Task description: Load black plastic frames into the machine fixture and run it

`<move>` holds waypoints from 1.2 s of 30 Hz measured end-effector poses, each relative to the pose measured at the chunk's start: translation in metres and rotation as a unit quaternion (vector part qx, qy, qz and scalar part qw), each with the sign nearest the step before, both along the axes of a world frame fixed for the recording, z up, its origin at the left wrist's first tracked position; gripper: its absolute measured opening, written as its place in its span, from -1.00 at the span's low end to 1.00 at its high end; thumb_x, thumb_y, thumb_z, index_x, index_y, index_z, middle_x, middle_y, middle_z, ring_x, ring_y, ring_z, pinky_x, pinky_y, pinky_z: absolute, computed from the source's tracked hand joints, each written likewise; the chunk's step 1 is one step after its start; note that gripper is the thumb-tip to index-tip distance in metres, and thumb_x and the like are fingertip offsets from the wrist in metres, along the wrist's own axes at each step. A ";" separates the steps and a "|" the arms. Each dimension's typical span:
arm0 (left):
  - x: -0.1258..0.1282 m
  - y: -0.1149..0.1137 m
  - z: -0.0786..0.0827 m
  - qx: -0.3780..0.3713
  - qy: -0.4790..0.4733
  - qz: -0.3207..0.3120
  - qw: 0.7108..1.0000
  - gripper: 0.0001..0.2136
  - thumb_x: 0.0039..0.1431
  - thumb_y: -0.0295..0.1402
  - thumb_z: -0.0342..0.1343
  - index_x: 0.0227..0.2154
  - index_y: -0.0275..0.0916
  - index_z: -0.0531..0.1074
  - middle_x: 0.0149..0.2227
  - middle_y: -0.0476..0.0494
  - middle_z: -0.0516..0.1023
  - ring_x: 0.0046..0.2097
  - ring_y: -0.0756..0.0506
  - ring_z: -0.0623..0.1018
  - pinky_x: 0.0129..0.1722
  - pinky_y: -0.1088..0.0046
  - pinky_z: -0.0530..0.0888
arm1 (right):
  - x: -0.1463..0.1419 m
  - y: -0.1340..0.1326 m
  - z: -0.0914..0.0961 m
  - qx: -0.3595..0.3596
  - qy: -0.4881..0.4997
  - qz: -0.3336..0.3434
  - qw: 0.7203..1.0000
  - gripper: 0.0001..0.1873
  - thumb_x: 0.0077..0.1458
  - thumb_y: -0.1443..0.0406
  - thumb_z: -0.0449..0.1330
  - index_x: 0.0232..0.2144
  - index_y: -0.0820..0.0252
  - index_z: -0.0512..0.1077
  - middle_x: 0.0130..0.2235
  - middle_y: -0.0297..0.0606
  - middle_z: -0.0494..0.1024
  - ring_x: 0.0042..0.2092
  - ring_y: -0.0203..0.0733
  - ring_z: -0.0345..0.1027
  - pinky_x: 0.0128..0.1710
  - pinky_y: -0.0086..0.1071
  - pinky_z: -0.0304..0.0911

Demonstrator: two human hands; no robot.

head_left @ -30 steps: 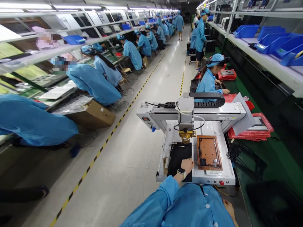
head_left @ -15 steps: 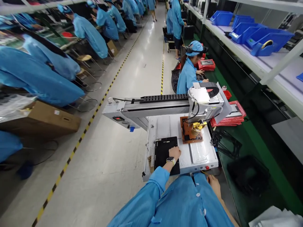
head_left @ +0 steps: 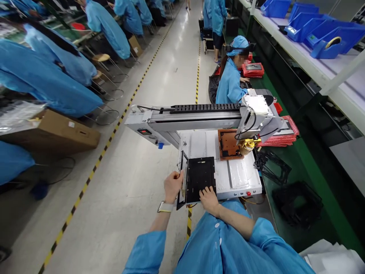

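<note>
A flat black panel (head_left: 200, 173) lies on the white bed of a benchtop gantry machine (head_left: 196, 122). Along its left side a thin black rectangular frame (head_left: 181, 196) stands tilted up on edge. My left hand (head_left: 172, 186), with a watch on the wrist, is closed on the frame's outer side, fingertips pinching it. My right hand (head_left: 209, 199) lies over the panel's lower edge, fingers spread and touching its surface. Behind the panel an orange-brown fixture tray (head_left: 228, 142) sits on the bed, and the machine's brass-coloured head (head_left: 247, 146) is over its right edge.
Loose black frames (head_left: 273, 165) and a black stack (head_left: 296, 203) lie on the green bench at right. Red-wrapped packs (head_left: 281, 133) are piled behind the machine. A co-worker (head_left: 230, 82) sits further along. Blue bins (head_left: 305, 28) stand on the shelf. A cardboard box (head_left: 68, 131) is at left.
My left hand has moved left off the panel and holds the frame tilted up. My right hand has come from beside my body onto the panel. The machine head has shifted right.
</note>
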State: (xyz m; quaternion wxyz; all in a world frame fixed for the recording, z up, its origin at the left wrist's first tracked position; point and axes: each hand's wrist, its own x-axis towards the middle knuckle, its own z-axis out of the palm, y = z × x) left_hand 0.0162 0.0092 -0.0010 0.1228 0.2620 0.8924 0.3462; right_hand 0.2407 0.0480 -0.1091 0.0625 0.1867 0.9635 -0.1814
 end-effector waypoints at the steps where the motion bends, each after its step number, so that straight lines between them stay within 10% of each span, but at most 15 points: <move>1: -0.010 -0.009 0.002 0.007 -0.012 0.016 1.000 -0.52 0.32 0.04 0.08 -0.56 -0.13 0.08 -0.54 0.11 0.08 -0.41 0.00 0.18 -0.32 0.43 0.16 | -0.002 -0.003 -0.005 0.001 -0.010 0.004 1.000 -0.61 0.50 0.36 0.16 0.27 0.41 0.49 0.08 0.10 0.61 0.18 0.16 0.31 0.33 0.08 0.16; 11: -0.037 -0.031 -0.001 -0.003 -0.016 0.053 0.998 -0.50 0.31 0.11 0.06 -0.55 -0.11 0.08 -0.53 0.10 0.08 -0.39 -0.01 0.18 -0.34 0.43 0.18 | -0.011 0.020 0.031 -0.060 -0.045 -0.028 0.997 -0.87 0.44 0.33 0.32 -0.09 0.34 0.62 -0.01 0.02 0.60 0.13 0.10 0.33 0.33 0.00 0.20; 25: -0.043 -0.032 -0.005 0.001 -0.075 0.052 0.996 -0.48 0.25 0.20 0.01 -0.56 -0.11 0.14 -0.56 0.04 0.18 -0.38 -0.05 0.27 -0.36 0.40 0.22 | 0.073 -0.019 0.253 0.030 0.322 0.047 0.945 -0.73 0.48 0.45 0.21 0.14 0.13 0.51 -0.07 -0.15 0.63 -0.11 -0.08 0.43 -0.09 -0.19 0.33; 36: -0.055 -0.038 -0.017 -0.012 -0.088 0.052 0.995 -0.47 0.19 0.25 0.05 -0.59 -0.12 0.31 -0.58 -0.02 0.36 -0.38 -0.13 0.39 -0.33 0.34 0.30 | 0.074 -0.016 0.276 0.078 0.349 0.079 0.930 -0.78 0.46 0.40 0.26 0.07 0.07 0.54 -0.13 -0.20 0.65 -0.18 -0.12 0.46 -0.17 -0.24 0.37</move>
